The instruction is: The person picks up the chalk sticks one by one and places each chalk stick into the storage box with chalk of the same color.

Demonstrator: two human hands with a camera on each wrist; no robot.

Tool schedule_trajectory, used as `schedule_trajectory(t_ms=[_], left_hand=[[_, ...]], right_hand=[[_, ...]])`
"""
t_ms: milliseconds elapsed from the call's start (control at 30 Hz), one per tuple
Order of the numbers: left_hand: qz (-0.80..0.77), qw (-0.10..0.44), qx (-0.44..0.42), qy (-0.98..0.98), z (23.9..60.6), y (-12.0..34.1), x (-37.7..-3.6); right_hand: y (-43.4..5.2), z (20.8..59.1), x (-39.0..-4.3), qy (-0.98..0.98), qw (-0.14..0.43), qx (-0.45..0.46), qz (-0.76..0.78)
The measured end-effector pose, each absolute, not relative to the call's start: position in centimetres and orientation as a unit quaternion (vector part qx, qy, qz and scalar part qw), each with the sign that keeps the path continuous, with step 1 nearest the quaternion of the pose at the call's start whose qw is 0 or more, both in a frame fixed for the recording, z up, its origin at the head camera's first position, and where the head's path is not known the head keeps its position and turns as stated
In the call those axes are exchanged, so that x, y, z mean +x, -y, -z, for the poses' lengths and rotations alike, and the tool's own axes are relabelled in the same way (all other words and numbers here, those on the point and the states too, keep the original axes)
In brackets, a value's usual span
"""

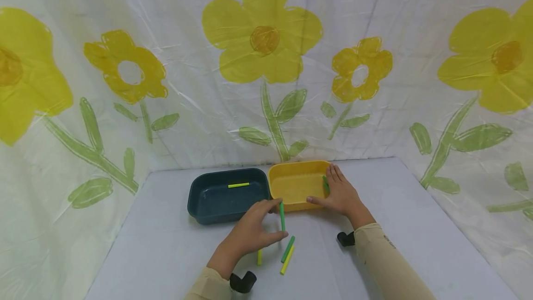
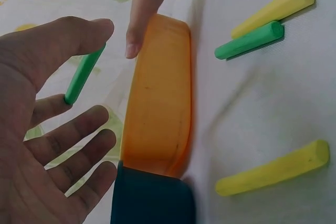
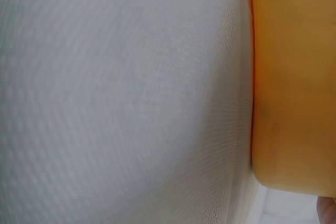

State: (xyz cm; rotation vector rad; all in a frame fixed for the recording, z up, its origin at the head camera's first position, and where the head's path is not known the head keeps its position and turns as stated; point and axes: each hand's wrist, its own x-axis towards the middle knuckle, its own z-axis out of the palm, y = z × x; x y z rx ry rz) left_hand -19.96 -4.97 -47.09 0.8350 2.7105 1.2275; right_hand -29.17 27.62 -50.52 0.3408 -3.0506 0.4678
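Note:
My left hand [image 1: 255, 230] pinches a green chalk stick [image 1: 282, 216] between thumb and index fingertip, just in front of the yellow tray [image 1: 287, 207]. In the left wrist view its other fingers are spread apart. My right hand [image 1: 341, 193] rests over the right end of the yellow tray, thumb at the front rim and fingers straight along the right side. Another green stick [image 1: 325, 184] is inside that tray, partly hidden by this hand. On the table, a green chalk [image 1: 288, 249] lies beside a yellow chalk [image 1: 287, 260]. A second yellow chalk [image 1: 259, 257] is partly behind my left hand.
A dark teal tray [image 1: 208, 218] stands against the yellow tray's left side, with a yellow stick [image 1: 238, 185] inside. Behind the white table [image 1: 158, 244] hangs a curtain [image 1: 187, 119] painted with flowers. Black wrist pieces [image 1: 243, 282] sit at both sleeves.

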Motion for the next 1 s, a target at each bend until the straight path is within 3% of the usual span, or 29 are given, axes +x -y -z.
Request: schedule_trajectory(t_ms=[1000], left_hand=[[-0.411, 0.026, 0.264, -0.872, 47.03, 4.72, -20.85]], right_hand=[[-27.68, 50.54, -29.28, 0.983, 0.018, 0.110, -0.146]])
